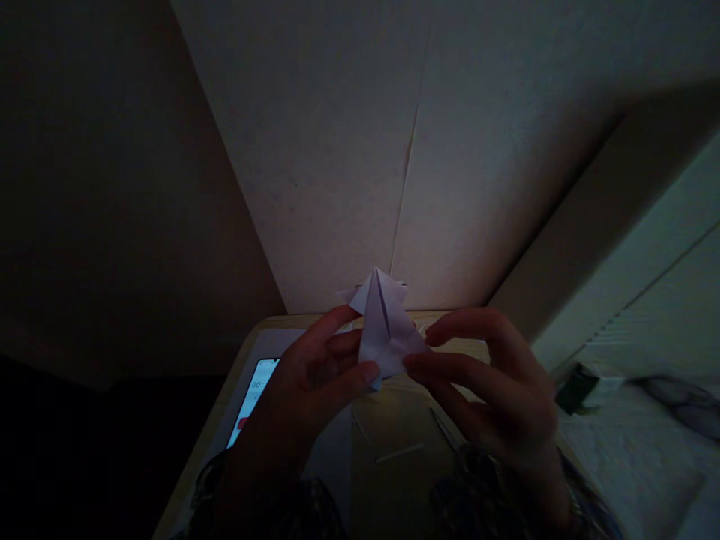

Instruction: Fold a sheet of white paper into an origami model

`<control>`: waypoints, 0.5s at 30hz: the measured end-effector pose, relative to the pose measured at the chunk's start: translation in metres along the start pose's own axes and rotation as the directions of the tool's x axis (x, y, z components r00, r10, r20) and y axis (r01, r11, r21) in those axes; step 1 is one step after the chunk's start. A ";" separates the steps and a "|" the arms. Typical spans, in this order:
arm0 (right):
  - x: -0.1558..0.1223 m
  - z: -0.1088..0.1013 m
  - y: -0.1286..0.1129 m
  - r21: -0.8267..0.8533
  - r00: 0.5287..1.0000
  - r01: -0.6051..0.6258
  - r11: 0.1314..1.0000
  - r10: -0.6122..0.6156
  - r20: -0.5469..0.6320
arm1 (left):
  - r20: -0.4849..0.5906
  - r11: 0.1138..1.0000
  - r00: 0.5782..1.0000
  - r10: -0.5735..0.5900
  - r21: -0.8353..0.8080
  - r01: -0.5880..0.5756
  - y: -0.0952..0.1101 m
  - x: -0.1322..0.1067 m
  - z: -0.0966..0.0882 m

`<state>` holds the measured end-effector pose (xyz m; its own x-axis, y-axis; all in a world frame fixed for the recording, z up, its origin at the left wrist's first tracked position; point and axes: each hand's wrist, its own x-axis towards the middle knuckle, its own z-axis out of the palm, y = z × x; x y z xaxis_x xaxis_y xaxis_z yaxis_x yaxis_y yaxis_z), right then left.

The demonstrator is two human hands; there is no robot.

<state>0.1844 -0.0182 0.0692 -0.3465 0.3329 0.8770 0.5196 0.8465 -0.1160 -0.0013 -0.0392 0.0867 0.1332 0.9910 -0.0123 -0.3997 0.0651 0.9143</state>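
A piece of folded white paper (385, 322) is held up above the table, its pointed tip upward and creased flaps spreading on both sides. My left hand (320, 375) grips its lower left edge, thumb in front and fingers behind. At the lower right corner, my right hand (495, 382) pinches the paper between thumb and a finger, while another finger is bent above it. The back of the paper is hidden from me.
A lit phone (256, 394) lies on a pale sheet (331, 457) at the left of the wooden table (388, 487). Thin white strips (399, 452) and a dark pointed tool (443, 427) lie below the hands. A wall (337, 187) rises behind; a dark green box (577, 388) is at right.
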 end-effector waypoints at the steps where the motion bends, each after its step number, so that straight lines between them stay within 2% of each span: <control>1: 0.000 0.000 0.000 0.001 1.000 0.005 1.000 -0.005 0.007 | 0.003 1.000 1.000 0.003 -0.004 -0.003 0.000 0.000 0.000; 6: 0.002 0.000 0.000 -0.023 0.998 0.014 1.000 -0.013 0.055 | -0.001 1.000 1.000 0.011 0.027 -0.011 -0.002 0.001 0.000; 10: 0.003 0.002 -0.002 -0.037 0.999 0.028 0.999 -0.027 0.028 | -0.050 0.999 0.999 0.022 0.049 -0.019 -0.003 0.000 0.001; 15: 0.001 0.004 -0.004 -0.031 1.000 0.018 0.999 -0.018 -0.004 | -0.049 0.998 0.998 0.032 0.062 -0.029 -0.002 -0.001 0.004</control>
<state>0.1794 -0.0193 0.0690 -0.3529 0.3159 0.8807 0.5375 0.8389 -0.0855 0.0033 -0.0405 0.0868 0.0752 0.9972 -0.0027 -0.3466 0.0287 0.9376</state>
